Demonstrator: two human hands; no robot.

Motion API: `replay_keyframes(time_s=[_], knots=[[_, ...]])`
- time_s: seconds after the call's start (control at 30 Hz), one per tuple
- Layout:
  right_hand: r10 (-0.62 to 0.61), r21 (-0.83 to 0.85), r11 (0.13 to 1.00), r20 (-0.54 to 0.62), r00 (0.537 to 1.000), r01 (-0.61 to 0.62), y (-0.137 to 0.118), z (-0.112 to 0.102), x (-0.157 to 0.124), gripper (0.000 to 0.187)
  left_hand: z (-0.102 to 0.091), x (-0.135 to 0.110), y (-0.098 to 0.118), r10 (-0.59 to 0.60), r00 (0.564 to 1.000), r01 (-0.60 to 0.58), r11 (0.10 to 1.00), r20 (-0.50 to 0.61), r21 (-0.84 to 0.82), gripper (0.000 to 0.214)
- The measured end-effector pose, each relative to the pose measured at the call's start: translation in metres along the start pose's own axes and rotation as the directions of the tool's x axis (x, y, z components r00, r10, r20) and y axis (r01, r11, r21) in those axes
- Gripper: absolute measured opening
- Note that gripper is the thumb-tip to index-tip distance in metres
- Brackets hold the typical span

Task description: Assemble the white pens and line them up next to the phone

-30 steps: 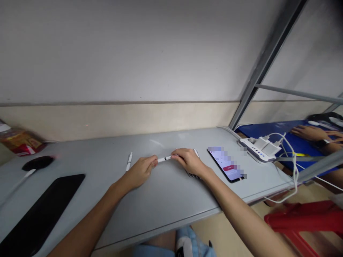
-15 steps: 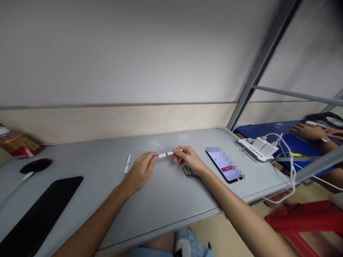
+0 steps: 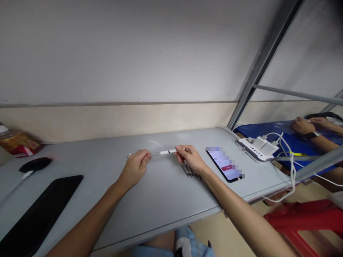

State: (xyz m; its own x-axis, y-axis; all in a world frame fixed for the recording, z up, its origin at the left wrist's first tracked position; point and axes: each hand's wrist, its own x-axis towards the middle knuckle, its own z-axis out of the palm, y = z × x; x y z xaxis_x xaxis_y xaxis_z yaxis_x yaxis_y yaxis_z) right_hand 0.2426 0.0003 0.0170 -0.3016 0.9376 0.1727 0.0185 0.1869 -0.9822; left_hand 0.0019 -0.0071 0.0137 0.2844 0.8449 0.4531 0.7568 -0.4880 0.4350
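Above the desk, my right hand (image 3: 189,157) is closed on the white pen barrel (image 3: 166,152), its fingers near the barrel's right end. A thin pale pen refill (image 3: 155,154) sticks out of the barrel's left end. My left hand (image 3: 137,165) pinches the outer end of that refill between thumb and fingers. The tip of another white pen (image 3: 129,155) shows behind my left hand, its rest covered. Several dark-grey pens (image 3: 190,172) lie side by side under my right hand, partly hidden by it.
A lit phone (image 3: 224,165) and a white power strip (image 3: 255,150) with plugs lie to the right. At left are a black phone-like slab (image 3: 44,210), a black mouse-like object (image 3: 36,164) and a bottle (image 3: 18,143). Another person's hands (image 3: 305,127) rest beyond the metal frame.
My left hand has moved left, away from the barrel, so a length of refill now shows between. The other person's hands have shifted.
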Motion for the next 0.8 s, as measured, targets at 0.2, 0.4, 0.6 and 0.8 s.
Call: replay_keyframes(time_s=[0.2,0.4,0.6,0.8], knots=[[0.128,0.12,0.984,0.028,0.991,-0.13,0.005,-0.005,0.002,0.045,0.002,-0.003,0.003,0.179,0.984,-0.177,0.981,-0.015,0.084,0.025],[0.173,0.378,0.913,-0.013,0.985,-0.155,0.007,-0.003,0.008,0.03,0.003,-0.002,0.012,0.171,0.984,-0.166,0.982,-0.056,0.091,0.017],[0.153,0.664,0.741,-0.031,0.988,-0.095,0.005,-0.005,0.011,0.023,-0.004,-0.003,0.009,0.183,0.98,-0.185,0.983,0.072,0.021,0.023],[0.15,0.744,0.667,-0.067,0.986,-0.051,0.004,-0.01,0.01,0.028,-0.009,0.002,-0.008,0.034,0.995,-0.021,0.991,-0.095,0.136,0.027]])
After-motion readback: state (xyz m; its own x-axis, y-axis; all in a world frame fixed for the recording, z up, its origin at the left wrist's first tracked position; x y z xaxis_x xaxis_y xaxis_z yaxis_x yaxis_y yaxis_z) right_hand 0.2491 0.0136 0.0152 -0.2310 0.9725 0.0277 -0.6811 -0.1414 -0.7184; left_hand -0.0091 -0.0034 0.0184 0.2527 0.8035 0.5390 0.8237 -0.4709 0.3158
